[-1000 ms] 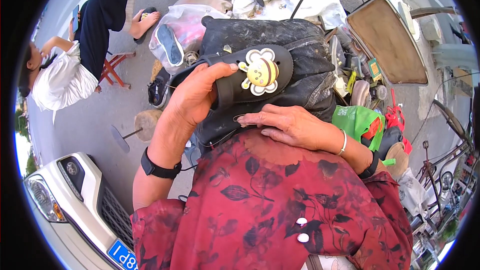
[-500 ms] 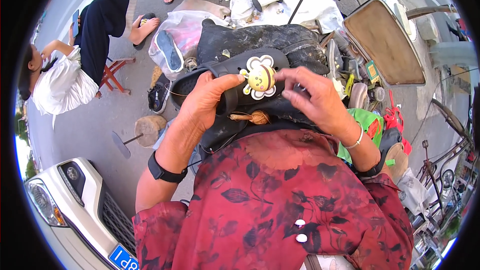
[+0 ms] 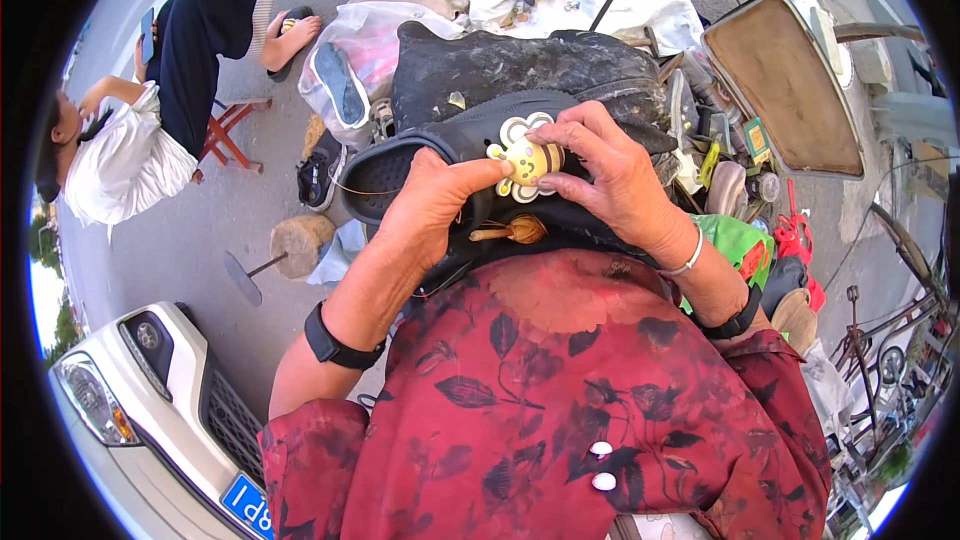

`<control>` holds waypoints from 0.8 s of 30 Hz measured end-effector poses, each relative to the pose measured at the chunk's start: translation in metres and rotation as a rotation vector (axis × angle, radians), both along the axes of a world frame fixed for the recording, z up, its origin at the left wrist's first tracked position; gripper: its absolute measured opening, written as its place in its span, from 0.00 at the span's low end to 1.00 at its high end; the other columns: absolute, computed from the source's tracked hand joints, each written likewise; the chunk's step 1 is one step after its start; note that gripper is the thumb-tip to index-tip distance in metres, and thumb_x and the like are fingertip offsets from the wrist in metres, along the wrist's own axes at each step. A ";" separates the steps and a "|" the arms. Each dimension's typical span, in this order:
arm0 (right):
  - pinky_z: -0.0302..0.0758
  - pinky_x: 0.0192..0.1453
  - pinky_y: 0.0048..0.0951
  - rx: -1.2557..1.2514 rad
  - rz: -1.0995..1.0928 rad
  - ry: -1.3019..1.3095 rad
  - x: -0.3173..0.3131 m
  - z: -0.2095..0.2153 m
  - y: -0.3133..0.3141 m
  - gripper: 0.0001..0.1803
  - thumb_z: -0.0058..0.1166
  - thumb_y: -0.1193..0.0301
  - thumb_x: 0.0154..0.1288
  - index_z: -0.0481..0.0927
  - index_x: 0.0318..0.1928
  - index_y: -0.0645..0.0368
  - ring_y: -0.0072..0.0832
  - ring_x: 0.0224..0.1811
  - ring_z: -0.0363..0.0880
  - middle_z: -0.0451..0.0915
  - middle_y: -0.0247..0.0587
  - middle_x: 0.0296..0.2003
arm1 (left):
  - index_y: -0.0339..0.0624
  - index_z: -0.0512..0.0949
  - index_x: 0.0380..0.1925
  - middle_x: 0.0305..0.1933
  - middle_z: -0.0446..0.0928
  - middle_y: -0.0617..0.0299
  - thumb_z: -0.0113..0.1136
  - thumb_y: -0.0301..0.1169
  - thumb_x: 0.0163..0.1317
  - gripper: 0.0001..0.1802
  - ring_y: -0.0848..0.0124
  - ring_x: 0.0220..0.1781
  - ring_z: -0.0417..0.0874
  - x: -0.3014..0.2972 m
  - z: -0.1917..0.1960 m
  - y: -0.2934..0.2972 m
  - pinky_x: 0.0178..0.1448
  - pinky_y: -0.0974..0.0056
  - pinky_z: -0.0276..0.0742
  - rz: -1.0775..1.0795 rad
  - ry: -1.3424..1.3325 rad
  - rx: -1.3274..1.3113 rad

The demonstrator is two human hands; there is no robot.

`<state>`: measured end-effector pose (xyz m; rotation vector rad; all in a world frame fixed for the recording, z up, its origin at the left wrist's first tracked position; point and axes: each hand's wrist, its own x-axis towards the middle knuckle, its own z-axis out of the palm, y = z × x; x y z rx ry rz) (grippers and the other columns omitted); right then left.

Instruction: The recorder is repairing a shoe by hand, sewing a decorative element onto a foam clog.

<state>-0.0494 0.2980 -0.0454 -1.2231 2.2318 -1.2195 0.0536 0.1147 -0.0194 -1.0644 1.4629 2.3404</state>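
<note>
"Where's the clog [image 3: 466,147]?"

"Right between the hands, heel to the left. The yellow bee charm [image 3: 526,162] sits on its upper."

"And the hands?"

"The left hand [image 3: 425,202] is curled around the clog's near side, thumb on the bee's left edge; I can't see its other fingers properly. The right hand [image 3: 622,180] is partly open, thumb and forefinger taking the bee's other end between their tips."

"How far along, would you say?"

"Midway, I'd judge. The bee is in place on the clog, but I can't tell how firmly it's fastened, and the clog isn't set down yet."

"Anything nearby?"

"A wooden-handled tool [image 3: 512,230] lies just below, between the wrists. A black cover [image 3: 520,70] spreads beyond the clog. Past the right wrist there's a green bag [image 3: 738,238]; well off beyond the left hand, a seated person [image 3: 130,155]."
</note>
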 end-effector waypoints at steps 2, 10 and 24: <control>0.78 0.43 0.31 -0.004 -0.011 0.013 0.000 0.000 0.000 0.25 0.69 0.73 0.52 0.79 0.52 0.52 0.33 0.40 0.79 0.73 0.40 0.44 | 0.32 0.80 0.44 0.41 0.84 0.57 0.67 0.23 0.54 0.16 0.70 0.38 0.86 -0.001 -0.007 -0.001 0.44 0.66 0.82 -0.023 0.010 -0.030; 0.74 0.51 0.40 0.122 0.075 0.033 -0.031 0.043 0.016 0.22 0.51 0.82 0.59 0.69 0.55 0.59 0.48 0.48 0.77 0.74 0.51 0.43 | 0.29 0.81 0.43 0.40 0.84 0.55 0.66 0.23 0.54 0.15 0.69 0.36 0.86 -0.003 -0.006 0.002 0.40 0.67 0.82 -0.027 0.033 -0.083; 0.76 0.42 0.42 0.296 0.166 -0.068 -0.007 0.046 0.034 0.25 0.51 0.75 0.67 0.71 0.64 0.46 0.49 0.36 0.81 0.82 0.51 0.39 | 0.36 0.82 0.46 0.45 0.84 0.60 0.69 0.26 0.54 0.17 0.72 0.45 0.84 -0.002 0.003 -0.006 0.53 0.67 0.77 -0.166 0.016 -0.015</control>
